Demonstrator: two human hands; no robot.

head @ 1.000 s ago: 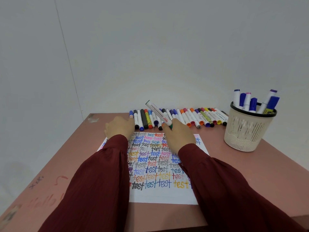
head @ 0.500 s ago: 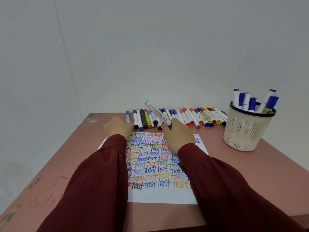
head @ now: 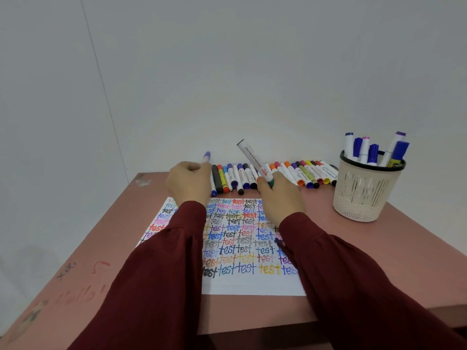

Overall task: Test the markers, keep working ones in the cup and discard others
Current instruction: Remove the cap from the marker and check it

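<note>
Since the earlier frame the left hand [head: 188, 181] has lifted a purple-capped marker [head: 207, 155] off the left end of the row, where it lay flat a moment ago. Its fingers are now curled round the barrel and the blurred cap end pokes up beyond the knuckles. At the far left the pink table [head: 379, 248] carries faint scribbles [head: 78, 295], among them what reads as "Hello" and some crosses. In front of the person lies a sheet of paper [head: 249, 286] filled with the word "test" in many colours, with only a bare strip left along its near edge. Judging by that, a good deal of testing is already done. Behind the sheet the row of markers [head: 303, 173] lies capped, side by side against the wall, so plenty seem to be left. The right hand [head: 280, 195] pinches a green-capped marker [head: 254, 160] near its cap, the white barrel tilted up and to the left. The barrel has red and dark print, too small to read. At the right stands the pale mesh cup [head: 364, 198], well apart from the sheet, with several blue, purple and pink-capped markers upright in it, presumably the keepers. No discard pile is in view.
</note>
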